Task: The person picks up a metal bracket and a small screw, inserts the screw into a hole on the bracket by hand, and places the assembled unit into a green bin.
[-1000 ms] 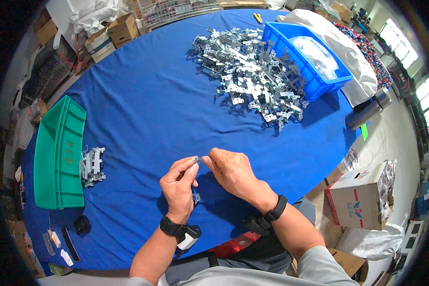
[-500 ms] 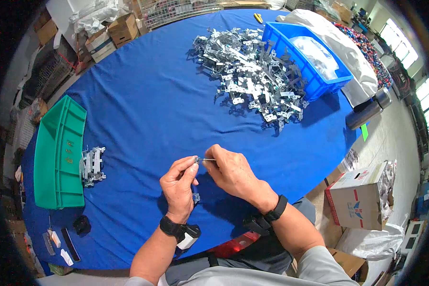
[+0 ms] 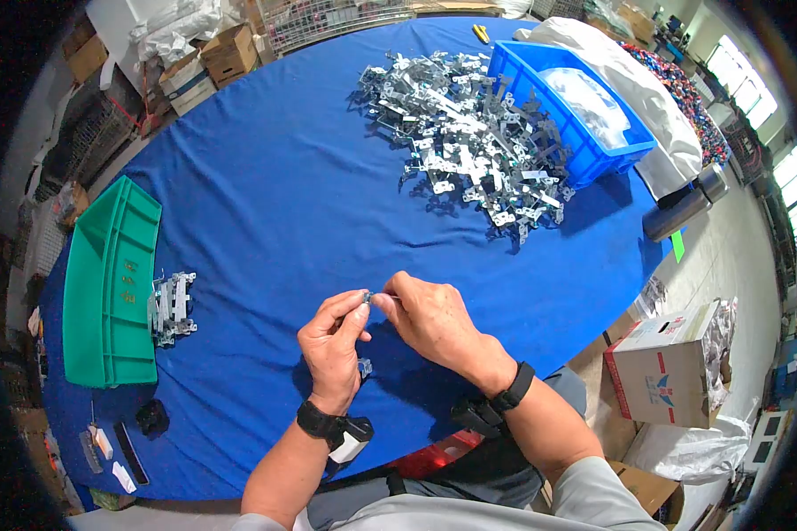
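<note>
My left hand [image 3: 330, 354] is closed in a pinch around a metal bracket [image 3: 364, 367], whose lower end pokes out below the palm. The rest of that bracket is hidden by the fingers. Close on its right, my right hand [image 3: 436, 320] is closed too, thumb and forefinger on a thin metal rod [image 3: 394, 296]. Its fingertips are right at the left fingertips, where a small bit of the part shows. Both hands are over the blue cloth near the front of the table.
A large pile of metal brackets [image 3: 469, 133] lies at the back, beside a blue bin [image 3: 607, 164] holding plastic bags. On the left, several brackets [image 3: 174, 308] lie against a green bin [image 3: 106, 354]. A steel bottle [image 3: 677, 214] lies at the right edge, a carton [image 3: 655, 376] beyond it.
My right fingertips have moved slightly left, up to the left fingertips, and less of the thin rod shows between the hands. My left hand has hardly moved.
</note>
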Motion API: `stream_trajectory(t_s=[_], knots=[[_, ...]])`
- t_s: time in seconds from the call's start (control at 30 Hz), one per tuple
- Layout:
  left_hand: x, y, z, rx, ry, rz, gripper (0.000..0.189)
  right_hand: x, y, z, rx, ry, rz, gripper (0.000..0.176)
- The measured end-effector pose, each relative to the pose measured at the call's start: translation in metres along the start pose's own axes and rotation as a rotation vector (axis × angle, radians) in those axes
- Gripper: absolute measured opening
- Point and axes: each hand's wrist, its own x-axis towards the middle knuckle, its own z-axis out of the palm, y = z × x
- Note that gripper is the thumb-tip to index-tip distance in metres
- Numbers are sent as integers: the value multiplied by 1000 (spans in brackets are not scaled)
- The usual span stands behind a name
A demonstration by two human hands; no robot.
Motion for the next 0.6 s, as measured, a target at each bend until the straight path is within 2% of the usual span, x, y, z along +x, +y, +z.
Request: stream_trajectory(t_s=[0.1,0.2,0.3,0.37,0.5,0.6], knots=[[1,-2,-1,-4,0,9,17,1,-1,-1,176,92,-38,20],[0,-2,-1,-6,-8,17,17,0,2,1,129,45,-34,20],[0,-2,0,3,-4,17,18,0,1,1,-45,7,-10,18],[1,-2,0,7,1,16,18,1,-2,0,136,139,-25,19],[1,-2,-1,-7,-5,14,17,1,4,1,113,96,-53,20],[1,-3,-1,-9,-7,19,17,1,3,1,-30,-2,-10,21]])
